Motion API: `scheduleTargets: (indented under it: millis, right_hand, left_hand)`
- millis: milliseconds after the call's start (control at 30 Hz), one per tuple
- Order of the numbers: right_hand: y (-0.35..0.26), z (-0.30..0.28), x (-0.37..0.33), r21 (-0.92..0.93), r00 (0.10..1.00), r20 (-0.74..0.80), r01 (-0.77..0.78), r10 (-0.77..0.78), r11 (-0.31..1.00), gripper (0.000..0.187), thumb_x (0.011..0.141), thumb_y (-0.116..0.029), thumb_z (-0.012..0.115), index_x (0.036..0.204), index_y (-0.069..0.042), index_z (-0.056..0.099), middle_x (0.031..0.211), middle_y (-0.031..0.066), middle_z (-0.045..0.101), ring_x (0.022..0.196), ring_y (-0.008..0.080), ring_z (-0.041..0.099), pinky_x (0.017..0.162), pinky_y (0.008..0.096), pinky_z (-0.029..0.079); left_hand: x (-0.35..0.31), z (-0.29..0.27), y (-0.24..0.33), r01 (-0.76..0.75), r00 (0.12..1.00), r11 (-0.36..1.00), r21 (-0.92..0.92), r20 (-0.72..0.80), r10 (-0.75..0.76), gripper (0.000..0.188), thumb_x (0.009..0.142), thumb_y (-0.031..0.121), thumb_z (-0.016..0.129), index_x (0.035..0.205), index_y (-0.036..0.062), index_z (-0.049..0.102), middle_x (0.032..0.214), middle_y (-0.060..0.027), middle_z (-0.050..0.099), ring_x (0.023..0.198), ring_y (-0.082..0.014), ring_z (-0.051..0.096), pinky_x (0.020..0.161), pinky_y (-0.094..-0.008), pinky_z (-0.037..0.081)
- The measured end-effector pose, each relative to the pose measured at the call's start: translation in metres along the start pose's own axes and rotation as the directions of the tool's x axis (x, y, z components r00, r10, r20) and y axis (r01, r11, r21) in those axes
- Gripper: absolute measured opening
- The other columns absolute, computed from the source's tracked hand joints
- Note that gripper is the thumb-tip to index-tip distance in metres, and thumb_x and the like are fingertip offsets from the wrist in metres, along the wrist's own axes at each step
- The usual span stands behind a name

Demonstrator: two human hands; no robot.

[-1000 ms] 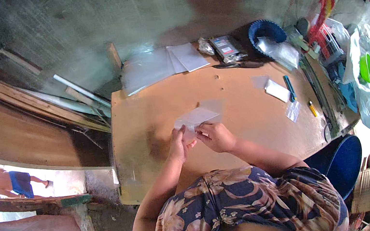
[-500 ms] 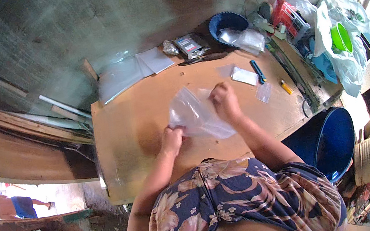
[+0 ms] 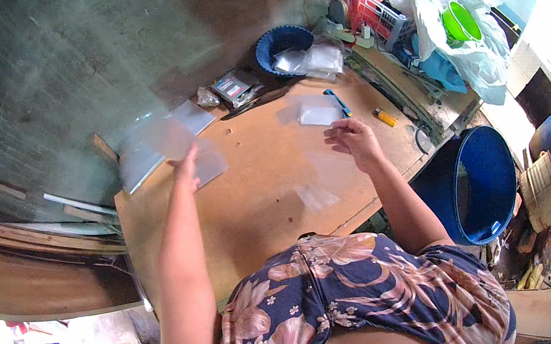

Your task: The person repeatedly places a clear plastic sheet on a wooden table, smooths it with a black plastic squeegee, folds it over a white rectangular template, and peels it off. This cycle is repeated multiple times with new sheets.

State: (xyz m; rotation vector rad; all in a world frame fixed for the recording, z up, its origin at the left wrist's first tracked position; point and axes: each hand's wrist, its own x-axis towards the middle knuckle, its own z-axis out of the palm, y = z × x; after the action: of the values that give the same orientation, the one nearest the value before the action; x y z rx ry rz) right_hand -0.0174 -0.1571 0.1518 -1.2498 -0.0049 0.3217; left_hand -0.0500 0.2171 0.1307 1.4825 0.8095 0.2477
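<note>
My left hand (image 3: pixel 186 171) is stretched to the back left of the table, pinching a blurred clear plastic sheet (image 3: pixel 174 139). The sheet is in front of a stack of clear plastic sheets (image 3: pixel 142 161); another piece of clear plastic (image 3: pixel 213 168) shows beside the fingers. Over the right half, my right hand (image 3: pixel 358 142) hovers with its fingers loosely bent and apart. A crumpled clear plastic bag (image 3: pixel 317 196) lies below it, its upper part faint near the fingers. Just past this hand are a pack of small clear bags (image 3: pixel 319 113) and a blue-handled tool (image 3: pixel 337 102).
Along the back edge stand a blue basket (image 3: pixel 281 34) with plastic packs (image 3: pixel 324 60) and a dark boxed item (image 3: pixel 237 88). A yellow lighter (image 3: pixel 385 117) lies at the right. A large blue barrel (image 3: pixel 485 184) stands against the table's right side, with white bags (image 3: pixel 490 63) beyond.
My hands have moved apart: the left went far left with a plastic sheet, the right opened slightly. The bag held between them now lies lower on the table. The view has shifted right.
</note>
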Motion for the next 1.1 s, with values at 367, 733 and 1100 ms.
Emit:
scheduleTargets:
  millis: [367, 733, 1100]
  right_hand:
    - [0.034, 0.077, -0.013, -0.123, 0.971, -0.127, 0.189, -0.204, 0.974, 0.022, 0.079, -0.006, 0.067, 0.073, -0.008, 0.046, 0.066, -0.0009, 0.051, 0.059, 0.0065, 0.047, 0.051, 0.0223, 0.040]
    - [0.050, 0.093, 0.009, -0.234, 0.994, 0.032, 0.112, -0.107, 0.966, 0.027, 0.090, -0.032, 0.053, 0.079, -0.008, 0.054, 0.058, -0.0018, 0.047, 0.045, 0.0082, 0.043, 0.038, 0.0247, 0.035]
    - [0.084, 0.042, 0.130, 0.211, 0.871, -0.471, 0.264, -0.139, 0.941, 0.009, 0.091, -0.016, 0.048, 0.091, -0.007, 0.046, 0.086, 0.0070, 0.056, 0.067, 0.0175, 0.061, 0.052, 0.0288, 0.048]
  left_hand:
    - [-0.158, 0.089, -0.044, -0.650, 0.759, 0.671, 0.356, 0.317, 0.568, 0.083, 0.083, 0.044, 0.056, 0.133, -0.0111, 0.019, 0.134, -0.0278, 0.031, 0.127, -0.0359, 0.030, 0.104, -0.0395, 0.027]
    - [-0.124, 0.044, -0.052, 0.026, 0.982, 0.833, -0.553, 0.168, 0.081, 0.030, 0.096, 0.030, 0.041, 0.093, 0.0043, 0.057, 0.087, -0.0083, 0.062, 0.076, -0.0182, 0.062, 0.070, -0.0319, 0.050]
    - [-0.095, -0.065, -0.081, 0.034, 0.999, 0.752, -0.658, 0.036, -0.013, 0.027, 0.079, 0.001, 0.058, 0.105, 0.0072, 0.052, 0.095, -0.0067, 0.058, 0.086, -0.0232, 0.060, 0.072, -0.0318, 0.051]
